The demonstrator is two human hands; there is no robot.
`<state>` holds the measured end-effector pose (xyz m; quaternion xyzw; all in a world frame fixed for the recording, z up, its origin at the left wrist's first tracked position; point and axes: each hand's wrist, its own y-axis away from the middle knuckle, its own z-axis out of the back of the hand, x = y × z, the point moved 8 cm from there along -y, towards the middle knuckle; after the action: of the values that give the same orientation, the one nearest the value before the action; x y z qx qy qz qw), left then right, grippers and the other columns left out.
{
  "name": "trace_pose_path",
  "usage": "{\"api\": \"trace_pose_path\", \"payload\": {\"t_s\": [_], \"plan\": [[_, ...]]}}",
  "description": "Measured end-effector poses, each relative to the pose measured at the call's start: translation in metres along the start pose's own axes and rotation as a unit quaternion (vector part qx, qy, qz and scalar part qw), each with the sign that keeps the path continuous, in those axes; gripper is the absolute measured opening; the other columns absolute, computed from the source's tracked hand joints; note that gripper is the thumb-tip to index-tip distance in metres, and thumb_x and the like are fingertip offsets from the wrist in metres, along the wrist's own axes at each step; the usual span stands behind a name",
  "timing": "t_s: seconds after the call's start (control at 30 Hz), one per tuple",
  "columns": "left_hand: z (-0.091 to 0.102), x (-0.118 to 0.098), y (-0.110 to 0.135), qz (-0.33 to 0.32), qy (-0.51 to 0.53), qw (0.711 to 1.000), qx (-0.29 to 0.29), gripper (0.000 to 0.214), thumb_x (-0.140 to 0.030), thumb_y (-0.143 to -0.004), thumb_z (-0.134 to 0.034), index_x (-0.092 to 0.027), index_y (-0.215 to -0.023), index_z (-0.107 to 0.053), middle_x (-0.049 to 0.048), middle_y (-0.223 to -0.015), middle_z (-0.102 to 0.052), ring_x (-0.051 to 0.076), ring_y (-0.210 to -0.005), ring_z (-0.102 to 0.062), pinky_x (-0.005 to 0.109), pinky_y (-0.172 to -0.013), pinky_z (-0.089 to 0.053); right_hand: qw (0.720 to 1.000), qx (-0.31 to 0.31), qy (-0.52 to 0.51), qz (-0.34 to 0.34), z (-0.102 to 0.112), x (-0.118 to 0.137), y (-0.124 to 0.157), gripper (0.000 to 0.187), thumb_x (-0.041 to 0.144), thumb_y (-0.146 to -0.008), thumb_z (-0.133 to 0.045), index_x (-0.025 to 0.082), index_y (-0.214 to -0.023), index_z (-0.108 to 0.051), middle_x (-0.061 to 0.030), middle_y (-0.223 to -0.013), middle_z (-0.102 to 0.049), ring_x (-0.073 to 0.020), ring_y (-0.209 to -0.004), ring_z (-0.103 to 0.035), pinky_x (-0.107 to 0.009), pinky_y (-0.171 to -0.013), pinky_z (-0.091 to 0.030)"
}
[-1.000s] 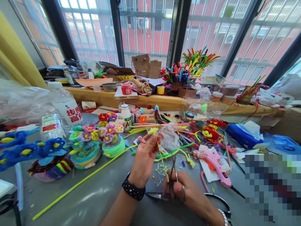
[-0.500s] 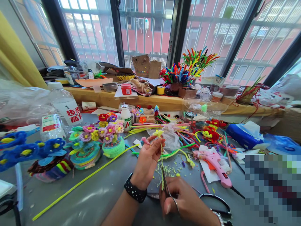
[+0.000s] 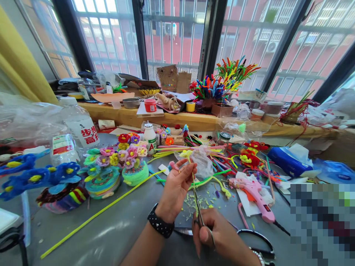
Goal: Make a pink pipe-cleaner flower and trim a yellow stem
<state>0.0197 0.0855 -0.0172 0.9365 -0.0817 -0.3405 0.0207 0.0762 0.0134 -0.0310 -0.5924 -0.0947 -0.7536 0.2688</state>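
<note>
Between the thumb and fingers of my left hand (image 3: 175, 184) is a small pale-yellow pipe cleaner flower (image 3: 186, 154), its thin stem hanging down. My right hand (image 3: 215, 232) grips a pair of scissors (image 3: 200, 210) by the handles, blades pointing up along the stem. Whether the blades touch the stem is hard to tell. Pale-green fuzz clippings (image 3: 203, 201) lie on the grey table (image 3: 111, 231) beneath. A long yellow pipe cleaner (image 3: 102, 214) stretches across the table to the left of my left hand.
Pots of pipe cleaner flowers (image 3: 135, 171) stand at the left, near plastic bottles (image 3: 80, 123). At the right are a pink glue gun (image 3: 259, 197) and a blue tissue pack (image 3: 288, 160). Another pair of scissors (image 3: 256, 234) lies by my right wrist. Bundled pipe cleaners fill the back.
My right hand and the scissors have shifted slightly up and to the right along the stem. My left hand still pinches the flower; its fingers have moved a little. The whole view has shifted slightly.
</note>
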Motion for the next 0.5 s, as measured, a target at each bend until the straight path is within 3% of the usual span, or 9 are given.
{"api": "trace_pose_path", "payload": {"t_s": [0.27, 0.5], "plan": [[-0.004, 0.002, 0.002, 0.002, 0.009, 1.0, 0.013, 0.021, -0.006, -0.068, -0.057, -0.015, -0.083, -0.046, 0.0011, -0.069, -0.064, 0.006, -0.055, -0.059, 0.014, -0.052, -0.046, 1.0, -0.011, -0.008, 0.001, 0.002, 0.0, 0.0, 0.069, 0.072, -0.063, -0.028, 0.012, -0.037, -0.051, 0.0019, -0.041, -0.039, -0.0079, -0.045, -0.042, -0.02, -0.047, -0.03], [0.005, -0.003, 0.0, -0.001, 0.034, 0.999, -0.027, 0.016, -0.004, -0.068, -0.056, -0.014, -0.078, -0.049, 0.0015, -0.07, -0.064, 0.007, -0.056, -0.059, 0.015, -0.053, -0.046, 0.995, -0.066, 0.044, -0.054, 0.009, -0.011, -0.002, 0.07, 0.075, -0.059, -0.027, 0.015, -0.027, -0.043, 0.0025, -0.033, -0.036, -0.0075, -0.04, -0.039, -0.02, -0.045, -0.03]]}}
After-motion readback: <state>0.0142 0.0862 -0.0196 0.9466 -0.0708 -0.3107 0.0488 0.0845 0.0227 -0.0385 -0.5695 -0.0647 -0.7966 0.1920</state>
